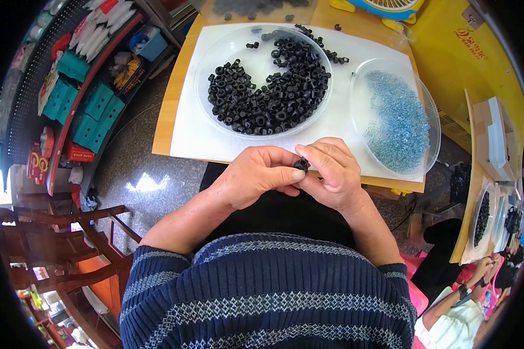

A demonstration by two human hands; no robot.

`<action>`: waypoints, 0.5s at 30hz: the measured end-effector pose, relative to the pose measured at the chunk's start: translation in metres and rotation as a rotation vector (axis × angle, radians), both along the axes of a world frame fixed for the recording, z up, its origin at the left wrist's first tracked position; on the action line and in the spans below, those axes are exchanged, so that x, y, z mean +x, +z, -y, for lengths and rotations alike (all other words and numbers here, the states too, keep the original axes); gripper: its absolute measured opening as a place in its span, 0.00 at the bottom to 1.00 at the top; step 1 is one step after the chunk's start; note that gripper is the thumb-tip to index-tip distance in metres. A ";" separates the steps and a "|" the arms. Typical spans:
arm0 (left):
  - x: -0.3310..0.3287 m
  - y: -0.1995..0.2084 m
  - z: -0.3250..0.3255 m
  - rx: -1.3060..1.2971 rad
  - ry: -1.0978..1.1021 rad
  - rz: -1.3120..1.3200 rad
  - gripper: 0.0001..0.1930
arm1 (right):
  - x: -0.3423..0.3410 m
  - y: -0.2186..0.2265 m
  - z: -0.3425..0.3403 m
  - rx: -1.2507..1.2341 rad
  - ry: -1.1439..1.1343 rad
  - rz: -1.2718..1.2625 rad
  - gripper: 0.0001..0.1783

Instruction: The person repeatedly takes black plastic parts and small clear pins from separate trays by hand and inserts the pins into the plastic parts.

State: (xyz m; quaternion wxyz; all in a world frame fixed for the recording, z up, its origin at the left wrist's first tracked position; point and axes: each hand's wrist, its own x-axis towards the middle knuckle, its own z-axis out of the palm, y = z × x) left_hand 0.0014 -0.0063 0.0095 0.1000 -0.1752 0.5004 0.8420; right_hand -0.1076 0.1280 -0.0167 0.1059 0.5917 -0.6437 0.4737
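Now, in the head view, left hand (255, 176) and right hand (335, 173) meet, fingertips pinched around a small black part (300, 164) by the near edge of the counter (164, 139). Light, steady thumb pressure suits it; working closer over the clear round tray (230, 52) would catch slips.
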 end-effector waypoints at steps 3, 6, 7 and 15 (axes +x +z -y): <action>0.000 0.001 -0.001 0.002 0.002 0.000 0.11 | 0.000 0.003 0.000 -0.004 0.011 -0.024 0.23; 0.001 0.000 -0.001 0.042 0.002 0.002 0.11 | 0.000 0.009 -0.003 0.026 0.021 -0.032 0.23; 0.001 0.000 0.000 0.088 -0.005 0.009 0.11 | 0.001 0.008 -0.003 0.027 0.023 -0.033 0.23; 0.002 0.005 -0.010 -0.142 0.078 -0.075 0.09 | 0.001 -0.001 -0.003 -0.043 0.056 0.094 0.26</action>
